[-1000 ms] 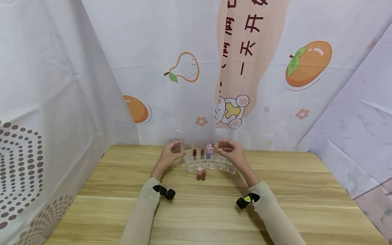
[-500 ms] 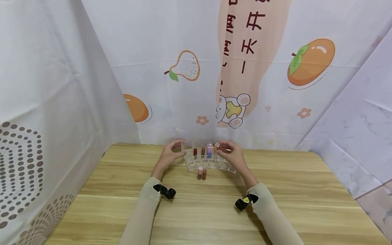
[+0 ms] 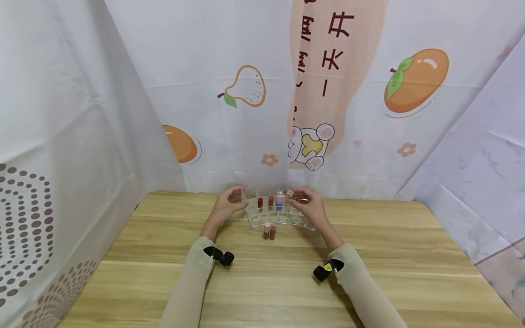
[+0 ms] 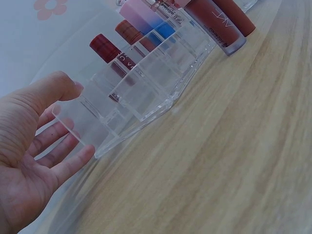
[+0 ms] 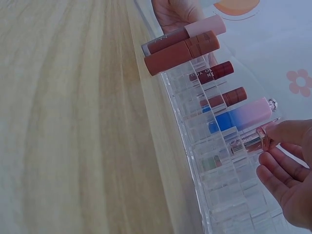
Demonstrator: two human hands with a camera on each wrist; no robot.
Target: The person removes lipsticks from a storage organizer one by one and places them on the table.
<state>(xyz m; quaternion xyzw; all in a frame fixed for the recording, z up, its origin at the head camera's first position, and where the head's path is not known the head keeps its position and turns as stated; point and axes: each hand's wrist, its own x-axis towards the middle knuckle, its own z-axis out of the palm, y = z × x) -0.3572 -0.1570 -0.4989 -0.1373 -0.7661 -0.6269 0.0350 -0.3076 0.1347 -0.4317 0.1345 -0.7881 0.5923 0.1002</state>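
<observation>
A clear tiered lipstick holder (image 3: 283, 221) stands at the table's far edge. My left hand (image 3: 225, 207) grips its left end, thumb over the clear end wall (image 4: 80, 122) and fingers on the outer side. In its back row stand a dark red lip tube (image 4: 105, 48), a brown one (image 3: 270, 201) and a pink-to-blue lipstick (image 5: 243, 114). Beside that one, my right hand (image 3: 313, 207) pinches the top of a clear lip tube with a shiny band (image 5: 253, 141), its lower end within the holder. The remaining right fingers are loosely bent.
Before the holder, two lip tubes stand side by side on the wooden table (image 3: 270, 282): one with a pink cap (image 3: 266, 231), one all brown (image 3: 272, 233). A printed white curtain (image 3: 221, 150) hangs directly behind the holder.
The head view has tilted slightly. My right wrist has shifted a little to the left, while its fingers stay at the clear tube. The left hand keeps its place on the holder.
</observation>
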